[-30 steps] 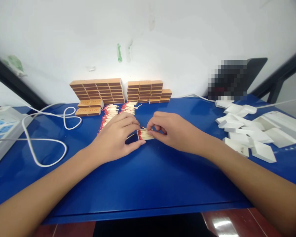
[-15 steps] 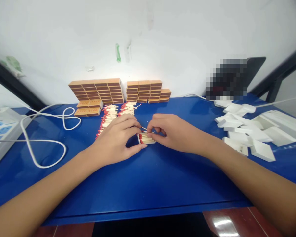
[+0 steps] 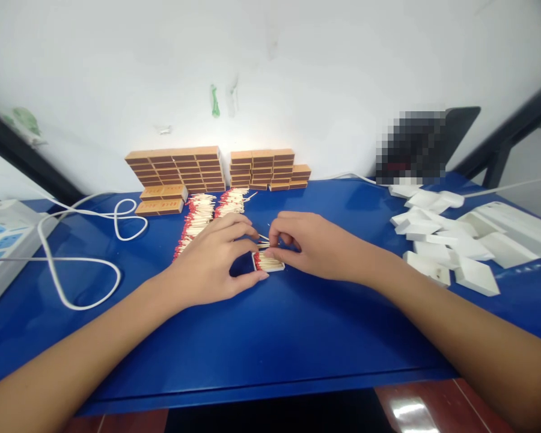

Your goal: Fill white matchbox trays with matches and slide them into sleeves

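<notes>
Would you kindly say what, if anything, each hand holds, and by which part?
The left hand seems to hold the tray by its left end; whether the right hand grips matches is hidden.

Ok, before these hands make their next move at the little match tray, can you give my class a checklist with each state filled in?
1. Left hand placed at the tray: ok, its thumb is by the near edge.
2. Matches in the tray lined up: ok, the visible red heads sit toward the left hand.
3. No stray matches around the tray: not ok, a few lie just beyond its far side.
4. Right hand gripping a match: cannot tell, the fingertips hide it.
5. Stacked matchboxes out of the hands' way: ok, they stand against the wall.
</notes>
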Available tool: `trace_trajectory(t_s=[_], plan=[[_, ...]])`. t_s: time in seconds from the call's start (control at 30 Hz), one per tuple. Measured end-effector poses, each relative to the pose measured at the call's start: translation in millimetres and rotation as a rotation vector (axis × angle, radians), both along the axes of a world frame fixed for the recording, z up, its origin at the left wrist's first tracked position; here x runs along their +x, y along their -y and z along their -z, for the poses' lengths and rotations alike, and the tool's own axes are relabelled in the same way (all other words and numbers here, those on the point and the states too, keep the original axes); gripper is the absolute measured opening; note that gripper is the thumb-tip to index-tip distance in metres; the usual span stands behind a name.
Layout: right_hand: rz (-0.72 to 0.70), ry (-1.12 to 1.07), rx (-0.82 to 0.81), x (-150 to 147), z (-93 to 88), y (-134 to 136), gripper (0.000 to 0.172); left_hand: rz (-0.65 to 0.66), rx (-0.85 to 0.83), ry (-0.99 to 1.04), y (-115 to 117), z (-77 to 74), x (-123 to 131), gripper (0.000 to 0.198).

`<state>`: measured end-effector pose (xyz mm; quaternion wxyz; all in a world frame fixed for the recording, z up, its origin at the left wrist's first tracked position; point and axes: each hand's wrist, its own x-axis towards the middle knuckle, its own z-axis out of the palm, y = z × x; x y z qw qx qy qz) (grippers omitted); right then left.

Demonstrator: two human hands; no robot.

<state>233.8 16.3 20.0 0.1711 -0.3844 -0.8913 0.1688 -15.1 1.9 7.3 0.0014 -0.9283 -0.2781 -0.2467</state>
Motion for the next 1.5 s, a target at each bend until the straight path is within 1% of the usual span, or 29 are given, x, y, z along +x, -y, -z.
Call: trace_trajectory(t_s=[0.1,0.27,0.37,0.6,0.67,0.7,0.73,0.77,0.83,0.87,0.93,0.97,1.03,1.1,1.17,1.3,1.4,1.5], plan=[[-0.004,0.016,-0.045,-2,0.3,1,0.013,-0.004,-0.012,-0.002,0,0.7,0,0.025],[0.052,0.022,-0.033,-3,2.2,-1,0.009,-0.009,-0.014,-0.003,1,1.0,0,0.026],[0.048,0.026,-0.059,-4,4.0,-2,0.007,-0.011,-0.012,-0.006,1,1.2,0,0.026],[0.049,-0.04,-0.076,-6,6.4,1,0.005,-0.035,-0.031,-0.012,1,4.2,-2,0.029],[0.061,-0.079,-0.071,-3,6.5,-5,0.007,-0.032,-0.028,-0.004,1,5.4,-2,0.029],[0.093,-0.111,-0.06,0,6.5,-10,0.011,-0.029,-0.024,0.0,1,5.8,-2,0.03],[0.152,-0.161,-0.045,5,6.6,-18,0.016,-0.029,-0.019,0.006,1,6.3,-2,0.03],[0.247,-0.215,-0.038,10,6.7,-28,0.022,-0.029,-0.013,0.014,1,6.5,-2,0.029],[0.479,-0.357,-0.029,21,7.0,-54,0.029,-0.028,-0.002,0.033,1,6.7,-2,0.027],[0.608,-0.462,-0.059,26,7.1,-68,0.029,-0.029,0.004,0.044,1,6.5,-2,0.026],[0.898,-0.67,-0.161,34,7.1,-97,0.023,-0.04,0.02,0.071,0,6.0,-1,0.024],[0.961,-0.693,-0.19,35,7.1,-109,0.023,-0.048,0.031,0.086,0,5.6,-1,0.023],[1.027,-0.724,-0.217,35,7.7,-129,0.027,-0.065,0.054,0.113,-2,4.8,-2,0.022],[1.035,-0.745,-0.258,31,8.7,-141,0.032,-0.081,0.07,0.124,-5,4.1,-3,0.02],[1.031,-0.763,-0.301,27,8.9,-147,0.035,-0.104,0.083,0.126,-7,3.4,-4,0.02],[1.042,-0.79,-0.341,28,1.6,-147,0.029,-0.155,0.121,0.125,-11,2.5,-7,0.023],[1.039,-0.824,-0.288,36,-9.8,-132,0.023,-0.216,0.155,0.149,-13,1.6,-8,0.024],[0.942,-0.854,-0.224,40,-16.6,-101,0.024,-0.306,0.174,0.188,-15,0.9,-10,0.023]])
